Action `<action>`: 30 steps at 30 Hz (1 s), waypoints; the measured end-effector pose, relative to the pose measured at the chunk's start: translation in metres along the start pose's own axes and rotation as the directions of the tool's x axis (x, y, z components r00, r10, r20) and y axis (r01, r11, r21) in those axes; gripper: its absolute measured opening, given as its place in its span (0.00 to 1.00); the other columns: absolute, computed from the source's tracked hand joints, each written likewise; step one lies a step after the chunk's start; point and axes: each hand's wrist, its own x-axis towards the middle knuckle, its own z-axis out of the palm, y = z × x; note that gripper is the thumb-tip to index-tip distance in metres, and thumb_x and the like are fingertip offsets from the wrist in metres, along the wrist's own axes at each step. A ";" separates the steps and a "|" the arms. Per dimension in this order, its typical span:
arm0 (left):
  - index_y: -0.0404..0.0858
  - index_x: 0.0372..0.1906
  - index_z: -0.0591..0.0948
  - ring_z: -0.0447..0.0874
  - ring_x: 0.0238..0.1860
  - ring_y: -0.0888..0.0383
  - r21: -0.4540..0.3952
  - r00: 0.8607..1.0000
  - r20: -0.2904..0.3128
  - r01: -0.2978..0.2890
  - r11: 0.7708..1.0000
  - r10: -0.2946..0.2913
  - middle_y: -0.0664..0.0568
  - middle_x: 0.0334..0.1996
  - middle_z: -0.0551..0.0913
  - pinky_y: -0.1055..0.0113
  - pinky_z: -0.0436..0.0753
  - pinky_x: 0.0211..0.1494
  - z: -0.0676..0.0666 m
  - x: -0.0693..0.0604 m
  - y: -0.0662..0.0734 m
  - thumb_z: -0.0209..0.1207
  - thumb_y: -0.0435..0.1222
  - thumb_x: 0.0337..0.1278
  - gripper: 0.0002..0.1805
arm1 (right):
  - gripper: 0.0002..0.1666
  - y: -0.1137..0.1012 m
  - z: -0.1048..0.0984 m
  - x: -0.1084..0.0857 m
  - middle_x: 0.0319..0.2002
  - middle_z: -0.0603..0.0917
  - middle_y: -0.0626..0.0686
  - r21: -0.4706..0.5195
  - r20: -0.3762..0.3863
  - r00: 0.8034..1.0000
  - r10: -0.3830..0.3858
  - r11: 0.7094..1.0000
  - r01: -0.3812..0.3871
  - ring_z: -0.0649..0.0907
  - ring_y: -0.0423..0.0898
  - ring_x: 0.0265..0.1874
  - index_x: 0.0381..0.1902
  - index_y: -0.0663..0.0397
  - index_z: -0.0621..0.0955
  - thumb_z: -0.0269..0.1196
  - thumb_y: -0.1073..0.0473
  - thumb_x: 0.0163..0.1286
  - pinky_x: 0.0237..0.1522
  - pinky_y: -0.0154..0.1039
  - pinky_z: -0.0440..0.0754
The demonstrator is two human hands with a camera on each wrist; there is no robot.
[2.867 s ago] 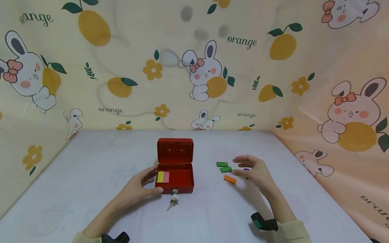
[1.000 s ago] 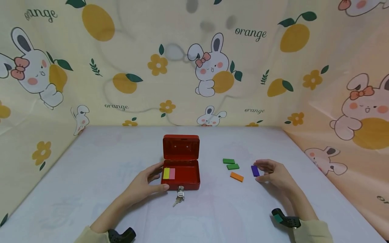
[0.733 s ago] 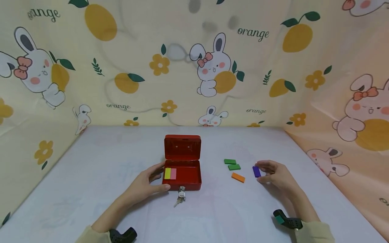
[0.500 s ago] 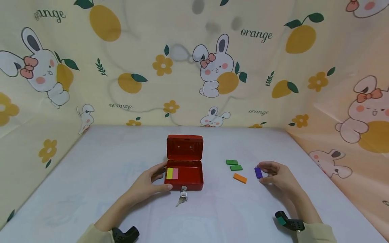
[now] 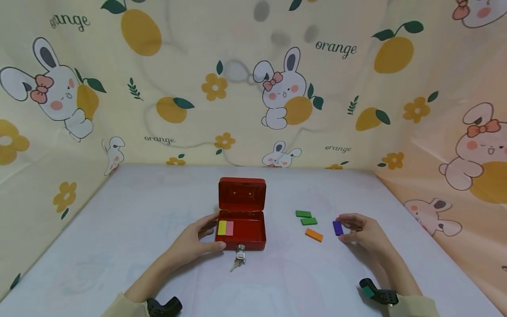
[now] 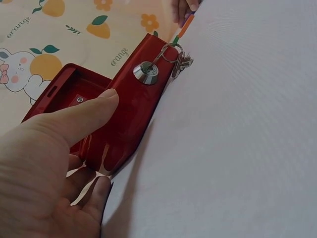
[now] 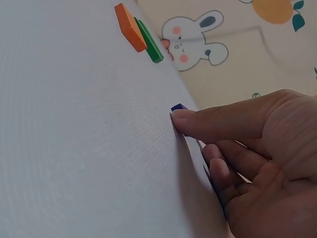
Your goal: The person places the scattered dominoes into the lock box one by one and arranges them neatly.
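Note:
A small red metal cash box [image 5: 257, 226] stands on the table with its lid [image 5: 242, 193] raised. A yellow block [image 5: 222, 228] and a pink block [image 5: 229, 228] lie side by side in its left end. My left hand [image 5: 194, 240] grips the left side, thumb on the front wall near the lock [image 6: 146, 73]. Keys [image 6: 179, 63] hang from that lock. My right hand [image 5: 366, 233] pinches a purple block [image 5: 338, 228] between thumb and fingers, at its near and far ends; in the right wrist view the thumb hides most of it.
Two green blocks [image 5: 303, 214] and an orange block [image 5: 314, 234] lie between the box and my right hand. White cloth [image 5: 277, 281] covers the table. A printed curtain [image 5: 237, 110] rises behind it and along both sides.
Since the earliest frame my right hand has moved right and down, from beside the green blocks onto the purple block. The left hand stays on the box; the head view has shifted slightly.

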 end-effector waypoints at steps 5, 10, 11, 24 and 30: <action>0.49 0.71 0.64 0.68 0.65 0.50 0.013 1.000 -0.004 0.004 1.000 -0.004 0.50 0.66 0.69 0.54 0.72 0.62 0.001 -0.001 0.000 0.73 0.48 0.42 0.48 | 0.38 0.000 0.002 0.000 0.59 0.76 0.59 0.003 -0.012 1.000 0.007 1.000 -0.007 0.73 0.57 0.58 0.62 0.57 0.73 0.73 0.56 0.54 0.60 0.54 0.71; 0.49 0.71 0.64 0.68 0.65 0.50 0.012 1.000 -0.003 0.006 1.000 -0.006 0.50 0.66 0.69 0.55 0.73 0.62 0.001 -0.001 0.001 0.73 0.47 0.42 0.48 | 0.38 -0.001 0.003 -0.001 0.59 0.76 0.60 0.014 -0.025 0.999 0.028 1.000 -0.028 0.73 0.57 0.58 0.62 0.57 0.74 0.74 0.56 0.54 0.60 0.53 0.71; 0.50 0.71 0.64 0.68 0.65 0.50 0.011 1.000 -0.002 0.008 1.000 -0.008 0.51 0.66 0.69 0.55 0.73 0.61 0.001 -0.001 0.001 0.73 0.48 0.42 0.48 | 0.38 -0.001 0.004 -0.001 0.59 0.76 0.60 0.017 -0.026 0.999 0.033 0.999 -0.033 0.73 0.57 0.58 0.62 0.57 0.74 0.74 0.56 0.54 0.60 0.53 0.71; 0.50 0.71 0.65 0.68 0.64 0.50 -0.004 1.000 -0.004 -0.003 1.000 0.003 0.51 0.65 0.70 0.54 0.73 0.61 0.000 -0.002 0.001 0.73 0.47 0.42 0.47 | 0.39 -0.004 0.003 0.000 0.59 0.76 0.60 0.011 -0.025 0.999 0.029 1.000 -0.029 0.74 0.56 0.57 0.62 0.58 0.73 0.74 0.53 0.54 0.58 0.48 0.73; 0.51 0.71 0.65 0.69 0.64 0.50 -0.003 1.000 -0.005 -0.002 1.000 0.002 0.51 0.65 0.70 0.54 0.73 0.61 0.000 -0.001 0.001 0.73 0.47 0.41 0.47 | 0.38 -0.005 0.002 0.000 0.57 0.77 0.59 -0.014 -0.041 0.999 0.016 1.000 -0.016 0.76 0.55 0.54 0.61 0.58 0.74 0.73 0.53 0.55 0.51 0.33 0.76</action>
